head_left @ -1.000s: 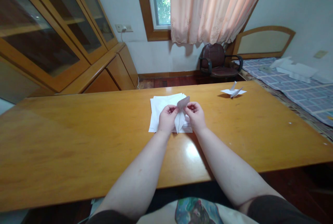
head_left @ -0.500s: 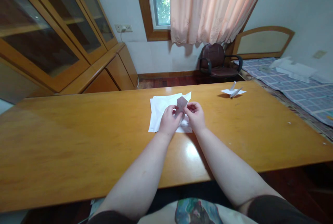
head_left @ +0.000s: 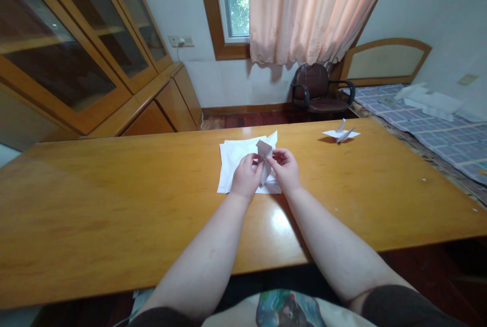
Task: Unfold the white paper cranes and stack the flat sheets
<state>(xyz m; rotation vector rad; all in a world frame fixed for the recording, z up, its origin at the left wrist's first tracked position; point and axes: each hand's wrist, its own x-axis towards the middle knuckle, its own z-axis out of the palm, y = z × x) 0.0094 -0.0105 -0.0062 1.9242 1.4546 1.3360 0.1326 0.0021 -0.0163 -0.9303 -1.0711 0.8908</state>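
Observation:
A partly folded piece of white paper (head_left: pixel 264 149) is held up between my two hands, with points sticking out at the top and a narrow end pointing down. My left hand (head_left: pixel 246 174) pinches its left side. On the other side, my right hand (head_left: pixel 285 169) grips it between thumb and fingers. Beneath both hands lies a loose stack of white paper sheets (head_left: pixel 229 165), partly hidden by them. Farther right on the table stands a folded paper crane (head_left: pixel 341 133) with its wings spread.
The wooden table (head_left: pixel 114 215) stretches across in front of me, with tiny white scraps at its right. Behind it are a brown office chair (head_left: pixel 315 88), a glass-doored cabinet (head_left: pixel 125 83) at left and a bed (head_left: pixel 426 114) with a checked cover at right.
The folded paper has tilted and turned slightly between my fingers, its lower narrow end now showing more. Both hands stay in nearly the same place. The crane has not moved.

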